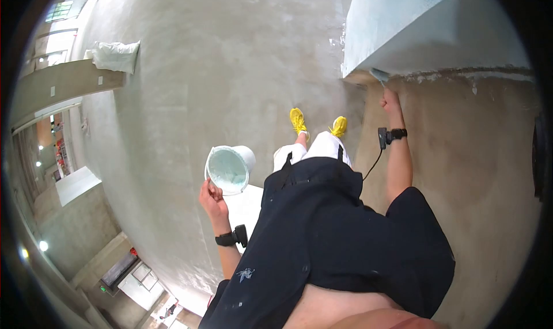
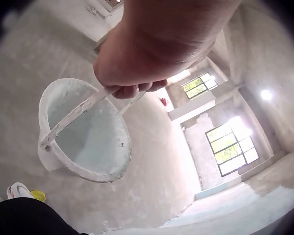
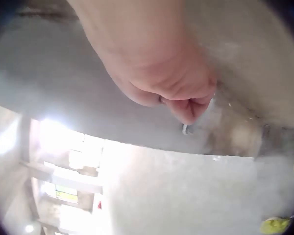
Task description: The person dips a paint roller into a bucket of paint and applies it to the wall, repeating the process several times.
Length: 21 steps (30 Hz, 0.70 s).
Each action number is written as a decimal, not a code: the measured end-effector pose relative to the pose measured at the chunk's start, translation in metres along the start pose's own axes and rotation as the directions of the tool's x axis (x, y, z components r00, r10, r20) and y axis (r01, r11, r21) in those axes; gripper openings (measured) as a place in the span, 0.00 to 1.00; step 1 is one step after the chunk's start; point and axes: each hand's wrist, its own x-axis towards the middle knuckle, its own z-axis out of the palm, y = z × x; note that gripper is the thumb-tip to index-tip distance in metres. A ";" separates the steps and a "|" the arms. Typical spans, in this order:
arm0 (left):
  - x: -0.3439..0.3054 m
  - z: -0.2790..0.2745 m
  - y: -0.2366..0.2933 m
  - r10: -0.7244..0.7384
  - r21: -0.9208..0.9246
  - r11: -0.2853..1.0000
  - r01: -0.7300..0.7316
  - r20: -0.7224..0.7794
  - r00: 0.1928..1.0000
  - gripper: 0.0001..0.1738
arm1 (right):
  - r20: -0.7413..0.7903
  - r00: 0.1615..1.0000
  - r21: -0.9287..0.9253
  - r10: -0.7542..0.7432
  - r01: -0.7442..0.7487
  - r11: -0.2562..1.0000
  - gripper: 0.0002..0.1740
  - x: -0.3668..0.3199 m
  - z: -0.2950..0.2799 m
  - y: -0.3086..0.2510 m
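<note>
A white bucket [image 1: 230, 169] holds pale blue-green paint inside. My left hand [image 1: 213, 199] grips its bail handle [image 2: 78, 115], fingers curled over it, and the bucket hangs tilted above the floor. At the upper right in the head view, my right hand [image 1: 391, 100] holds a thin-handled paint tool with a short blue-grey head [image 1: 378, 74]. That head is at the border between a pale-blue painted surface [image 1: 397, 27] and a bare brown strip. In the right wrist view, the right hand [image 3: 161, 78] is a fist hiding most of the tool; a small grey piece [image 3: 187, 129] sticks out.
Bare grey concrete floor [image 1: 190, 81] spreads ahead and to the left. The person's yellow shoes [image 1: 298, 120] stand between the bucket and the brown wall [image 1: 461, 173]. A white sack [image 1: 115, 56] lies on a ledge at the far left. A cable hangs from the right wrist camera.
</note>
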 end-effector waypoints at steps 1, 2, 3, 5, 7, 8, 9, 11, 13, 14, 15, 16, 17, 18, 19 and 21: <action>0.001 -0.002 -0.002 -0.009 0.010 1.000 0.009 0.005 1.000 0.11 | 0.009 1.000 0.043 0.007 -0.007 0.999 0.14 0.016 0.013 0.000; 0.004 -0.003 -0.002 0.007 -0.003 1.000 -0.007 0.005 1.000 0.11 | 0.018 1.000 0.086 0.009 -0.010 0.996 0.13 0.035 0.026 -0.003; 0.000 -0.003 0.002 0.006 0.027 1.000 -0.006 0.006 1.000 0.11 | 0.022 1.000 0.125 0.020 -0.023 0.992 0.13 0.051 0.034 0.002; -0.006 0.007 0.002 0.009 0.062 0.998 -0.009 0.005 1.000 0.10 | 0.028 0.998 0.207 0.053 -0.058 0.977 0.14 0.074 0.048 0.016; -0.012 0.012 0.008 0.045 0.123 0.991 -0.042 -0.025 0.999 0.10 | 0.039 0.993 0.296 0.109 -0.116 0.948 0.16 0.078 0.070 0.041; -0.012 0.014 0.008 0.062 0.133 0.989 -0.057 -0.039 0.997 0.11 | 0.042 0.990 0.335 0.137 -0.143 0.931 0.18 0.075 0.076 0.052; -0.011 0.012 0.009 0.059 0.136 0.989 -0.053 -0.040 0.997 0.11 | 0.040 0.989 0.335 0.140 -0.145 0.931 0.18 0.060 0.072 0.053; -0.008 0.010 0.007 0.059 0.163 0.984 -0.065 0.038 0.998 0.12 | -0.022 0.997 0.300 0.068 -0.058 0.952 0.20 0.016 0.044 0.031; 0.002 0.015 0.005 -0.011 0.123 0.992 0.006 0.041 0.999 0.12 | -0.084 0.996 0.116 -0.017 0.027 0.993 0.21 -0.016 0.024 0.021; 0.008 0.016 0.008 -0.076 0.099 0.992 0.072 0.035 0.997 0.13 | -0.122 0.988 -0.071 -0.092 0.084 0.994 0.21 -0.033 0.018 0.019; 0.012 0.019 0.012 -0.091 0.114 0.990 0.077 0.125 0.988 0.14 | -0.122 0.989 -0.076 -0.089 0.080 0.994 0.21 -0.051 0.012 0.018; 0.016 0.025 0.013 -0.106 0.126 0.989 0.080 0.212 0.971 0.14 | -0.110 0.984 -0.175 -0.141 0.121 0.977 0.21 -0.068 0.006 0.016; 0.016 0.037 0.018 -0.115 0.161 0.984 0.078 0.237 0.965 0.14 | -0.088 0.977 -0.274 -0.194 0.164 0.948 0.20 -0.085 0.003 0.011; 0.015 0.054 0.022 -0.119 0.187 0.980 0.072 0.255 0.960 0.14 | -0.073 0.977 -0.289 -0.200 0.171 0.942 0.20 -0.100 0.003 0.006; 0.013 0.065 0.026 -0.111 0.242 0.969 0.043 0.275 0.955 0.13 | -0.024 0.978 -0.245 -0.208 0.196 0.950 0.20 -0.121 0.003 0.001; 0.012 0.087 0.032 -0.094 0.297 0.955 -0.010 0.333 0.938 0.12 | 0.056 0.973 -0.231 -0.226 0.233 0.945 0.19 -0.176 0.012 -0.022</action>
